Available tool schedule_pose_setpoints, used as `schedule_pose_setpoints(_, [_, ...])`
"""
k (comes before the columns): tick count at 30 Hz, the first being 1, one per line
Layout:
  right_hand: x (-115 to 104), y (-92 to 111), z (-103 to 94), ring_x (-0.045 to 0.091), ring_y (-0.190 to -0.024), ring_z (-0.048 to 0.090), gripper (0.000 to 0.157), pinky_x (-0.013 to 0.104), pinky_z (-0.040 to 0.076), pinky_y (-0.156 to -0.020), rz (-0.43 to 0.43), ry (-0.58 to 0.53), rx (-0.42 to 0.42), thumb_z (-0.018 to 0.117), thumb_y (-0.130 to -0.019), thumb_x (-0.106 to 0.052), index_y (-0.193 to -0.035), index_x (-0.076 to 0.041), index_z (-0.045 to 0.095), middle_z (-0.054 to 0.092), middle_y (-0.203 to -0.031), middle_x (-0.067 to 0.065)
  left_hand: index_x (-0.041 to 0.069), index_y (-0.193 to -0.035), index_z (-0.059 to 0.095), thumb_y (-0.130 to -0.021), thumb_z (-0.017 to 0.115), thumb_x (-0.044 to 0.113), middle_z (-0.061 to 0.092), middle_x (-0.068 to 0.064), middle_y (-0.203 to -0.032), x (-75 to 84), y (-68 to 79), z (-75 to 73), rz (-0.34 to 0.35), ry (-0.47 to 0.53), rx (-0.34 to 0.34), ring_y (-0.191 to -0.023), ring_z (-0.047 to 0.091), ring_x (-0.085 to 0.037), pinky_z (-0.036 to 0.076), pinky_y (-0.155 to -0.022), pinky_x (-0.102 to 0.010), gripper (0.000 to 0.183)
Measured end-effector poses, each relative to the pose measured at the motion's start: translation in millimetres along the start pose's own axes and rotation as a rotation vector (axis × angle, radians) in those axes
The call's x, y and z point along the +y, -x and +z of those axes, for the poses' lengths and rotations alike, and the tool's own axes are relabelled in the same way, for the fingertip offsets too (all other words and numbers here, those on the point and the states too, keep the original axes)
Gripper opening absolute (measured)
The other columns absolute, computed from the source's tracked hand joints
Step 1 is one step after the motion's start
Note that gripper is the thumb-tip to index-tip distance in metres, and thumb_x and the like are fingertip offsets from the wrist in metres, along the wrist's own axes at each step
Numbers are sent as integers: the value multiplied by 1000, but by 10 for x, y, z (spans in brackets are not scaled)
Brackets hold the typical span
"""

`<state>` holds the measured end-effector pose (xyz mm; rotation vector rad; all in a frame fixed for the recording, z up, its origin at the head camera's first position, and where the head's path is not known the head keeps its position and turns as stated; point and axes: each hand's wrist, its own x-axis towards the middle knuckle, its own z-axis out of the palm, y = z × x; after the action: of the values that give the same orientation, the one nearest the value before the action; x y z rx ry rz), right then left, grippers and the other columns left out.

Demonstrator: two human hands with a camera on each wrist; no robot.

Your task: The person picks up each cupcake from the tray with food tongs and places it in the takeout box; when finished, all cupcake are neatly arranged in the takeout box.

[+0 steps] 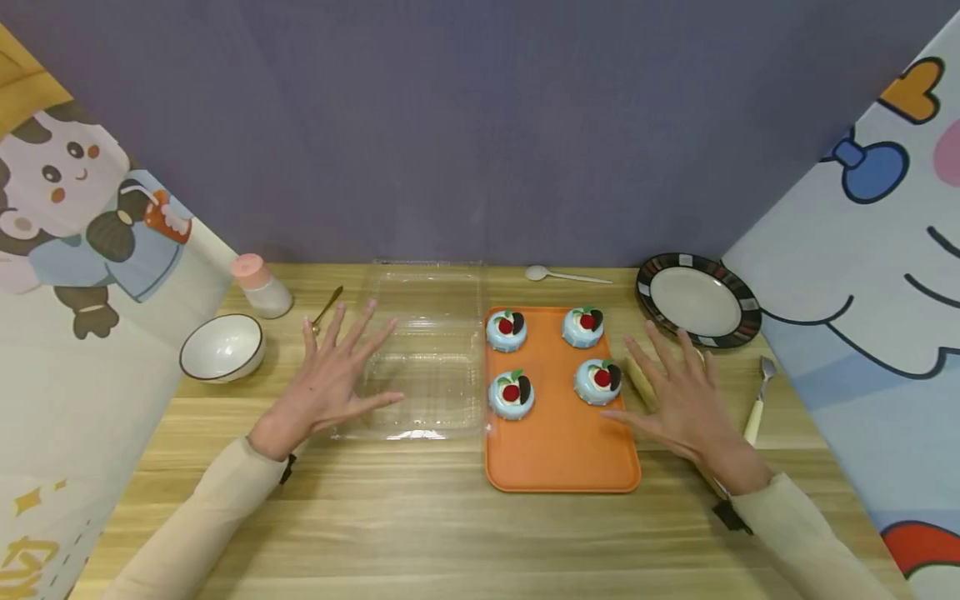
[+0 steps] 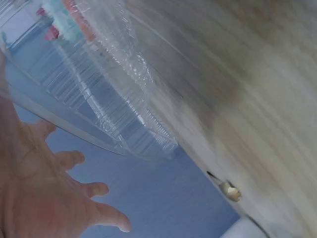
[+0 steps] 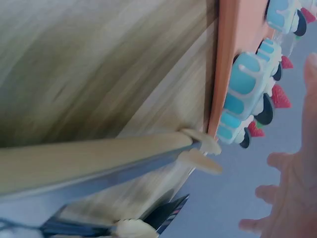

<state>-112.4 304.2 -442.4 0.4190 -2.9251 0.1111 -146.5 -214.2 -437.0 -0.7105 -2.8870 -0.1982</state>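
My left hand [image 1: 330, 375] hovers with fingers spread at the left side of a clear plastic container [image 1: 431, 396], whose hinged lid [image 1: 431, 287] lies back behind its base. Fingers splayed too, my right hand [image 1: 686, 408] is held over the right edge of an orange tray [image 1: 555, 454]. On that tray sit several small blue-iced cakes [image 1: 597, 382], each topped with a red berry, a dark biscuit and a green leaf. Beneath the right hand, partly hidden by it, lies a pair of tongs [image 3: 99, 161] with pale scalloped tips. Neither hand holds anything.
At left stand a white bowl [image 1: 258, 354] and a pink-capped shaker [image 1: 262, 287], with a small gold spoon [image 1: 327, 307] nearby. A white spoon [image 1: 573, 276] lies behind the tray. A dark-rimmed plate [image 1: 738, 333] and a pale-handled fork [image 1: 756, 417] are at right.
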Motion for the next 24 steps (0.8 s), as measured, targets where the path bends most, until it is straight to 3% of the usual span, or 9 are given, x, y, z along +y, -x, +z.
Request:
schedule_pose_setpoints(4, [82,107,-26,54,-146,14,114,82,26,-104,85,-49,-31,67,-71,-77,-159,-29,14,6,-167,9,40,-157,4,-83,59,73,-12,0,-166,-31,13,-46,-99,178,-50,-151,-10,-43,-1,-111,-84,98])
schedule_pose_setpoints(7, [147,196,-71,60,-138,25,116,83,32,-96,161,-67,-57,66,-74,-75,-159,-24,7,10,-165,20,38,-157,5,-90,61,60,-6,-5,-167,-79,49,-104,-173,349,-32,-152,-5,-44,2,-116,-78,91])
schedule_pose_setpoints(11, [225,318,-113,65,-126,33,119,82,38,-86,267,-96,-124,63,-77,-75,-159,-12,4,23,-154,36,25,-159,13,-95,61,46,13,-15,-165,-132,125,-161,-230,505,26,-150,16,-45,21,-118,-71,82])
schedule_pose_setpoints(15, [269,430,-120,69,-115,37,124,79,43,-75,345,-115,-215,59,-79,-77,-157,0,2,31,-141,46,19,-158,19,-98,57,40,30,-21,-158,-159,220,-191,-309,608,54,-138,38,-46,45,-105,-65,74])
schedule_pose_setpoints(18, [279,486,-105,69,-108,44,125,74,47,-68,370,-117,-258,57,-79,-78,-155,5,2,36,-134,48,14,-157,23,-100,53,42,41,-24,-149,-187,294,-203,-365,646,40,-126,51,-46,57,-91,-60,70])
schedule_pose_setpoints(24, [291,525,-41,64,-97,53,121,65,50,-59,378,-159,-256,56,-83,-75,-152,12,9,41,-128,48,7,-155,24,-104,46,39,48,-29,-137,-239,420,-227,-473,838,-103,-99,66,-39,64,-73,-41,65])
